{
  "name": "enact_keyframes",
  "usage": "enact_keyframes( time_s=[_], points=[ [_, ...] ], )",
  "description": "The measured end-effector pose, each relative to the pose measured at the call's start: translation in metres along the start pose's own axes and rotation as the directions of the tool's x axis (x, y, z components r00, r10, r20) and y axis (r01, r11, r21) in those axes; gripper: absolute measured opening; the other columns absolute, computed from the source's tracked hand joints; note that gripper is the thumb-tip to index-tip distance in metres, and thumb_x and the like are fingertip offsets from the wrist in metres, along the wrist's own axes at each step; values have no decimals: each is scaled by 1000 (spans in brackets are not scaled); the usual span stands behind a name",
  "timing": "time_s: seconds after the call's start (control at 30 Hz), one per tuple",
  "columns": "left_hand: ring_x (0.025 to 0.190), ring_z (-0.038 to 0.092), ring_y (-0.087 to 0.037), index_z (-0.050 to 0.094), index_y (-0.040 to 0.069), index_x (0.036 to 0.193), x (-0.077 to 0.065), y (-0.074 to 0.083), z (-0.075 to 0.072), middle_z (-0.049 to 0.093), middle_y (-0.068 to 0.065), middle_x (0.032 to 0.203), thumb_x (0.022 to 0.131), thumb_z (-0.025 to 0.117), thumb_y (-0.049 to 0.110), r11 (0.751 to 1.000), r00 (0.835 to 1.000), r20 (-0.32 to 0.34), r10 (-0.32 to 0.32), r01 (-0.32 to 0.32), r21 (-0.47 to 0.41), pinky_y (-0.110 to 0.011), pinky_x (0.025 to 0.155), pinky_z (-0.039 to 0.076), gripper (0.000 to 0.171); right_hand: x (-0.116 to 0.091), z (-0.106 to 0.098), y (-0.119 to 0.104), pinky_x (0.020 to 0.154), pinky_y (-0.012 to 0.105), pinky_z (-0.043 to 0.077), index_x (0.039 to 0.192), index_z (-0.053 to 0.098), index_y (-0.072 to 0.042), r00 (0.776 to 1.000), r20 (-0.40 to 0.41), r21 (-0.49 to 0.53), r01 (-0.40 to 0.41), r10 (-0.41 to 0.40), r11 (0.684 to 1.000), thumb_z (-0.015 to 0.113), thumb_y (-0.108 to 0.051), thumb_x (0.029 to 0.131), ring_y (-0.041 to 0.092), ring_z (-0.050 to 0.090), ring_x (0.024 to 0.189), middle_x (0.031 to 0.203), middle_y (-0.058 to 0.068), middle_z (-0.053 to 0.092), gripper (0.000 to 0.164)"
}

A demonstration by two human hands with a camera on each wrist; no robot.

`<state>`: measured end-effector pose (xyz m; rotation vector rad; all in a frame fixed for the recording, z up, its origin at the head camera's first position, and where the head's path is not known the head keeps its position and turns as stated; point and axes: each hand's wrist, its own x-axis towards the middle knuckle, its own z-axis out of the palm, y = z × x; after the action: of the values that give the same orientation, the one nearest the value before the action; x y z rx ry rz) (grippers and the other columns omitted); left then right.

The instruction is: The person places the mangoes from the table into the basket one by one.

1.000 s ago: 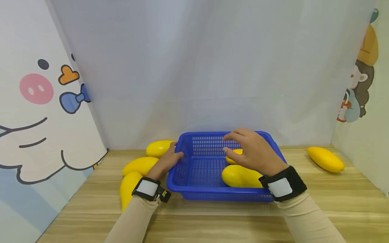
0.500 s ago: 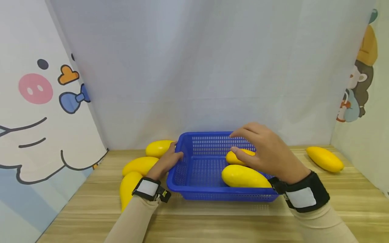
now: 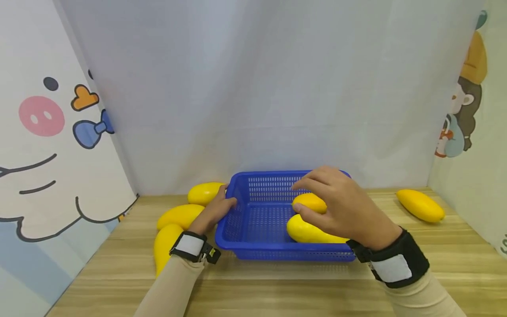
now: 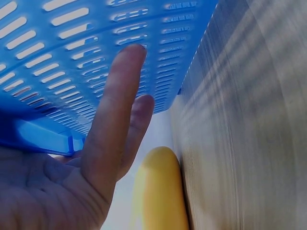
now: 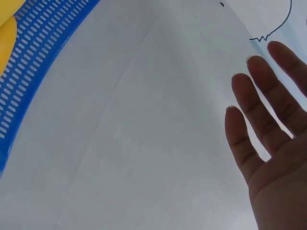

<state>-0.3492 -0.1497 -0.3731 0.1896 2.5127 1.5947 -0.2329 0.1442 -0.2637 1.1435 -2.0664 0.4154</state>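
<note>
The near fruit (image 3: 164, 246), left of the left hand (image 3: 211, 214), points mostly away from the person. That hand pinches the left wall of the basket (image 3: 277, 248), whose long axis runs crosswise. The right hand (image 3: 342, 209) hangs over it, fingers loosely parted, holding nothing; below them the front fruit (image 3: 306, 231) and rear fruit (image 3: 310, 202) lie roughly crosswise. Well right of those fingers, the lone fruit (image 3: 420, 205) slants, near end rightward.
</note>
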Motion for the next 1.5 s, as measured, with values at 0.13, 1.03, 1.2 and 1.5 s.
enact_keyframes(
  time_s=[0.13,1.03,1.2,1.5],
  points=[
    [111,39,-31,15,16,144,0,1,2,33,-13,137,78,48,19,1000,1000,-14,6,-6,2,-45,91,35,73,0,-2,1,84,39,43,104,65,-17,1000,2,5,-2,2,1000,63,-35,82,18,54,96,99,-4,61,28],
    [111,39,-31,14,15,144,0,-1,2,34,-15,138,78,47,18,1000,1000,-6,-1,1,16,-48,94,33,73,-32,-39,33,83,41,45,106,63,-16,990,19,-138,-133,137,981,66,-33,79,18,52,99,104,-1,60,32],
    [109,40,-31,15,16,143,1,3,5,34,-14,136,79,47,18,1000,1000,11,11,-11,-2,-46,89,36,72,-42,-53,41,84,43,44,106,64,-17,981,-11,-156,-194,195,969,69,-29,76,18,53,100,104,-1,60,33],
    [111,39,-32,12,13,145,-1,2,0,31,-16,139,78,47,18,1000,1000,-2,8,-8,24,-48,93,34,76,-39,-47,47,83,43,45,106,64,-16,983,11,-162,-181,186,970,67,-31,78,19,53,98,102,-1,60,32]
  ],
)
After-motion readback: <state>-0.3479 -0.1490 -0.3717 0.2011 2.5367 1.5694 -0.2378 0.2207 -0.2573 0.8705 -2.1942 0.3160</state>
